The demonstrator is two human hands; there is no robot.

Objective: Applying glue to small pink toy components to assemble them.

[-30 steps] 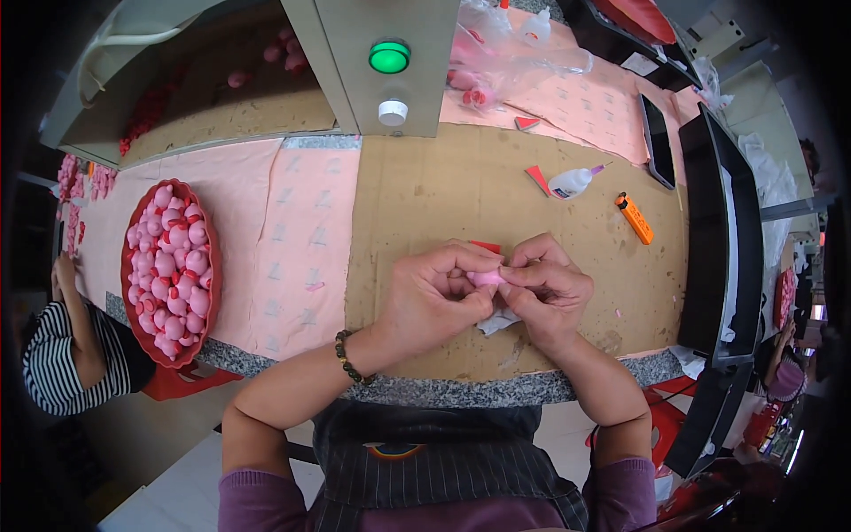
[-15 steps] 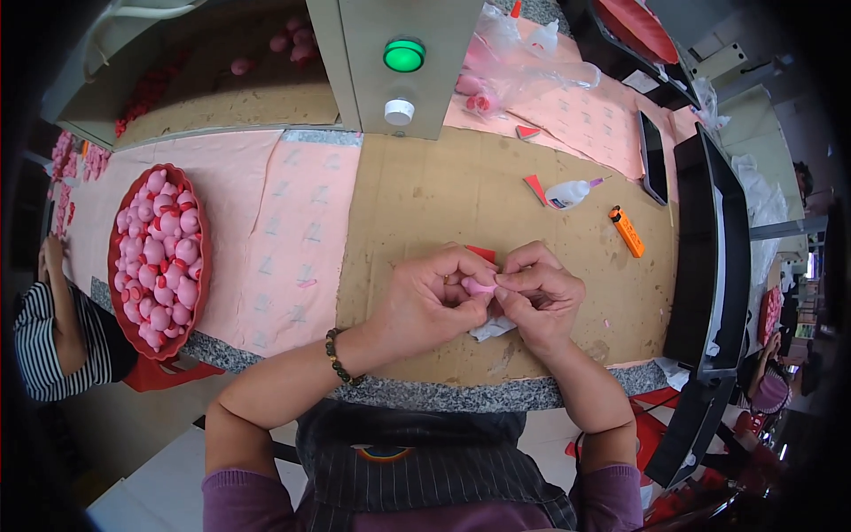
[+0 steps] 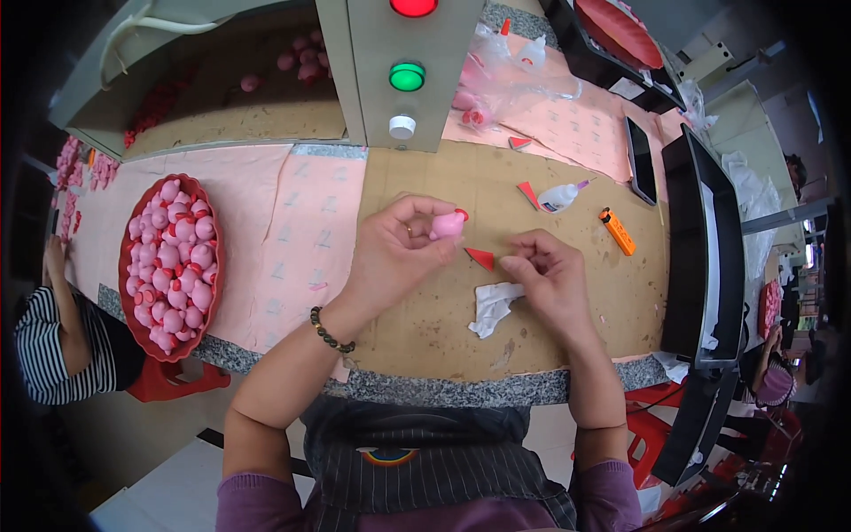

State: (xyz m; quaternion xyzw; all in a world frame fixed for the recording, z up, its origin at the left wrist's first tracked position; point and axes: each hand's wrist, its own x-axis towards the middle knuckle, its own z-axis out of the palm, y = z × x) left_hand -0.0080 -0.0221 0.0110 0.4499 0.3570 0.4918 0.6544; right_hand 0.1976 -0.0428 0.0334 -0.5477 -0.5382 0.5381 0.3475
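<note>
The left hand point(image 3: 390, 248) was raised over the cardboard point(image 3: 417, 332), thumb and fingers closed about a small pink piece point(image 3: 447, 225) with a red bit at its upper right end. The right hand point(image 3: 557, 279) stood apart from it, fingers loosely curled, a gap between thumb and forefinger and nothing to be seen in its grip. A red scrap point(image 3: 480, 258) lay between the two hands, just beside the right thumb, and a crumpled white cloth point(image 3: 492, 308) lay nearer the person. Farther off on the cardboard, a white bottle point(image 3: 558, 198) rested on its side, its purple tip pointing up and to the right, with a second red scrap point(image 3: 528, 194) close by its left end; an orange tool point(image 3: 618, 231) lay to the right of these. Beyond it were a phone point(image 3: 641, 161) and a black tray point(image 3: 681, 257). Well to the left, a red basket point(image 3: 215, 244) heaped with pink pieces point(image 3: 173, 266) stood on the pink sheet point(image 3: 297, 239) that covered that part of the tabletop point(image 3: 425, 390). At the far side rose a grey post point(image 3: 372, 97) with a red lamp point(image 3: 415, 5), a lit green lamp point(image 3: 407, 76) and a white knob point(image 3: 402, 127).
</note>
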